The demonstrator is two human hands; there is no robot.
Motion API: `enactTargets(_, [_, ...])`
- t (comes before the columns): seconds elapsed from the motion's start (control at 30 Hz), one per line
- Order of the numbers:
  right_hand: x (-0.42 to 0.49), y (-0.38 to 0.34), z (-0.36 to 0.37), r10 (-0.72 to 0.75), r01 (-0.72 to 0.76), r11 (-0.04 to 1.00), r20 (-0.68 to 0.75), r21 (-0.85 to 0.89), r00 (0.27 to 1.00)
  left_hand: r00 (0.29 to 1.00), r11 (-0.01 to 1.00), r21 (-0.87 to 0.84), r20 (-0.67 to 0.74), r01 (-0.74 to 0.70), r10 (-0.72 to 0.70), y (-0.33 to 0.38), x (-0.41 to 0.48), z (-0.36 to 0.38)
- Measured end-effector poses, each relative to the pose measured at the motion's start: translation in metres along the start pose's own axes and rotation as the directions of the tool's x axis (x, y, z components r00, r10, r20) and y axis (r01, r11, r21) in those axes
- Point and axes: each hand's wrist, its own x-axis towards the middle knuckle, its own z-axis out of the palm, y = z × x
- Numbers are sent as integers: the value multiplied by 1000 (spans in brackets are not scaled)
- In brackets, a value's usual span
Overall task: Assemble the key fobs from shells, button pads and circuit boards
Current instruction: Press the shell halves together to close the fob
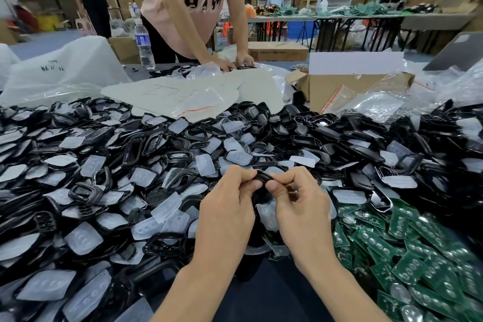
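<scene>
On the left, the table is buried under a heap of black shells (86,193) mixed with pale translucent button pads (83,239), so a spare part is always within reach. At the centre, the left hand (227,206) and right hand (300,206) meet above the heap, each with its fingers (254,183) closed narrowly on opposite ends of 1 black shell piece (264,178); whether a pad already sits inside it cannot be told. The step looks like pressing or seating that piece, and it probably goes best with even pressure from both thumbs, the edges lined up first, and the part kept clear of the loose pile below so nothing else snags in it. To the right lie the green circuit boards (407,246), close by for the next pick. Farther back, plastic bags (376,104) and a cardboard box (347,86) crowd the table, and another person in a pink shirt (193,5) leans on its far edge.
</scene>
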Motion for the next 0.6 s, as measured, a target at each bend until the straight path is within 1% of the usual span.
enactTargets(0.1, [2, -1, -1, 23, -23, 999, 6, 47, 1000, 1000, 999, -38, -3, 12, -12, 4, 0, 0])
enactTargets(0.2, [6, -5, -6, 72, -73, 986, 16, 148, 997, 997, 973, -218, 27, 76, -72, 11, 4, 1])
enactTargets(0.27, [5, -8, -8, 93, -95, 973, 19, 208, 996, 993, 954, -276, 39, 121, -114, 11, 5, 2])
enactTargets(0.37, [-2, -14, -10, 130, -138, 949, 48, 282, 990, 986, 930, -327, 36, 165, -162, 10, 0, 5])
enactTargets(0.5, [-6, -17, -8, 243, -250, 893, 69, 374, 968, 981, 917, -348, 49, 194, -189, 15, -3, 6])
enactTargets(0.6, [-16, -18, -9, 311, -334, 846, 125, 416, 942, 980, 897, -398, 23, 190, -198, 25, -4, 7])
